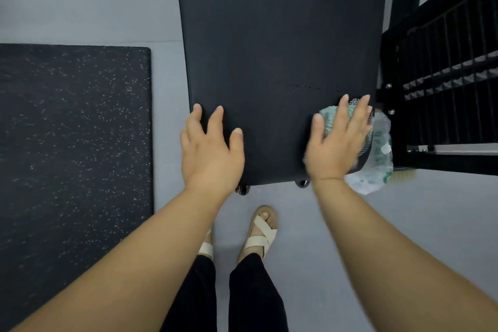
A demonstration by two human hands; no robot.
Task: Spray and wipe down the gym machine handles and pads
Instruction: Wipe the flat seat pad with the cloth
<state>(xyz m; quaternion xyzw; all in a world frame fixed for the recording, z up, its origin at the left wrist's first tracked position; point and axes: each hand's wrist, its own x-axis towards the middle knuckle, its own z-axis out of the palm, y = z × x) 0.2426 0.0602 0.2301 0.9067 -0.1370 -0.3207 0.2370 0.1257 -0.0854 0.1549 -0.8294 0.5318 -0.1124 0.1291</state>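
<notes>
1. pad [280, 62], head view: a long black bench cushion running from the centre up to 12 o'clock. its near end lies under both hands.
2. step in hand, as i judge it: wiping the near-right corner of the pad. the rest of the surface shows no wet streaks that i can make out.
3. doing it well: keep the palm flat so the cloth [329, 117] stays fully under the hand. work in overlapping passes from the 3 o'clock edge toward the 9 o'clock edge, and carry each pass over the rounded rim. the other hand should brace the pad and lift off before the cloth reaches its spot.
4. right hand [336, 143]: fingers straight and fanned apart, pressing flat on the teal cloth, which shows between them. not pinched or bunched in a fist. the hand's outline is blurred.
5. left hand [211, 148]: on the pad's near-left corner, about 7 o'clock from pad centre. fingers apart and slightly bent, resting on the surface, holding nothing.
6. clear plastic wrap with green print [382, 148]: just beside the pad's right edge at 4 o'clock. cannot tell what it is, and no sprayer is plainly visible.
7. surroundings: speckled mat [72, 143] at 9 o'clock, black frame [444, 75] at 3 o'clock.
</notes>
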